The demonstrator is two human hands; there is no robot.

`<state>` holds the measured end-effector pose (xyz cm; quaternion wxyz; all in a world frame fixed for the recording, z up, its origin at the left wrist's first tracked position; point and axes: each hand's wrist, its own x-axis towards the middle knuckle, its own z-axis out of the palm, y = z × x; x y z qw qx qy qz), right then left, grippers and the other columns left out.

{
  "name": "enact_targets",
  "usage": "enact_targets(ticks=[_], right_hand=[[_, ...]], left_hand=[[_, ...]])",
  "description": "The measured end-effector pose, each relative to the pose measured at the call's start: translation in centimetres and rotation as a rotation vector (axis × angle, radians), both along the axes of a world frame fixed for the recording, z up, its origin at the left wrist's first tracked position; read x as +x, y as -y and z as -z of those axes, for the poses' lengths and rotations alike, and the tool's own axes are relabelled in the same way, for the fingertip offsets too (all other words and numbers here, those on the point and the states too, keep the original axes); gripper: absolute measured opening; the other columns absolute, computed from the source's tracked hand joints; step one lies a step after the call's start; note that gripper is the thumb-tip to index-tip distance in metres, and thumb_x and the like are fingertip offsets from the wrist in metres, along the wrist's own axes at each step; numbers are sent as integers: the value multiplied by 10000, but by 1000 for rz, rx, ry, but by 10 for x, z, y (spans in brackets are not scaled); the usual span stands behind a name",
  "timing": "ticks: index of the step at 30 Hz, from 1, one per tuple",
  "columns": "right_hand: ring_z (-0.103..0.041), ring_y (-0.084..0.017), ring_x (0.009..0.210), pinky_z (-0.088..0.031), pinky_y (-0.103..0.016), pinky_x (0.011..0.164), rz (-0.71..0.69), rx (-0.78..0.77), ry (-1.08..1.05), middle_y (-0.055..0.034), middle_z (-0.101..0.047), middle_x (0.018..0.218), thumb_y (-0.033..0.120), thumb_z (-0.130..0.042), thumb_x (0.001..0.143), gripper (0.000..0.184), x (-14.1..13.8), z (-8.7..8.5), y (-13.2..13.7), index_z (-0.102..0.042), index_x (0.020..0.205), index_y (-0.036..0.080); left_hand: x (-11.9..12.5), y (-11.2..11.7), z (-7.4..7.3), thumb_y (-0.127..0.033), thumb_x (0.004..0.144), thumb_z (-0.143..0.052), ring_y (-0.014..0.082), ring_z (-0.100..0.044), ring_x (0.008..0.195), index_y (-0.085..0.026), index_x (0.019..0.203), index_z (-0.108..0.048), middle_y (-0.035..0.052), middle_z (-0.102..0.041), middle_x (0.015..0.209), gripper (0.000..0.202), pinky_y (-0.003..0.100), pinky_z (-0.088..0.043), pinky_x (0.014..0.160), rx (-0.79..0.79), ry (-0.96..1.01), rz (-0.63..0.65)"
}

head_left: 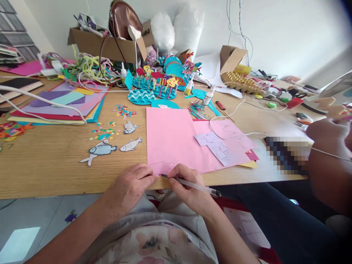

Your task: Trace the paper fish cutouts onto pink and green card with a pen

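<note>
My right hand grips a gel pen with a clear barrel and a dark end. The pen's tip touches the lower edge of a pink sheet of paper, by a fish outline drawn there. With fingers closed at the sheet's lower left corner, my left hand holds the paper at the table's front edge. Left of the sheet lie paper fish cutouts: a blue-grey one, a pale one and a small one. A lilac piece with drawn fish overlaps more pink paper to the right.
Confetti dots lie behind the cutouts. Coloured paper is stacked at left. Blue fish decorations and glue bottles stand behind the sheet. A white cable crosses the right side. Another person's arm is at right.
</note>
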<state>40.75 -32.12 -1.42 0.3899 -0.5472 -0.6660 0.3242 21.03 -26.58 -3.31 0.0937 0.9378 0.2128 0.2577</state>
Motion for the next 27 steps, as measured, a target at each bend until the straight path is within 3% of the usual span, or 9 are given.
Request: enact_targets(ticks=[27], right_hand=[[-387, -75, 473, -297, -194, 470, -11, 36, 41, 67, -458, 553, 85, -471, 739, 114, 2, -1, 0, -489, 708, 193]], left_hand=[[0, 1, -3, -93, 921, -387, 184, -544, 871, -128, 969, -623, 65, -609, 916, 243, 311, -474, 768, 14, 3, -2]])
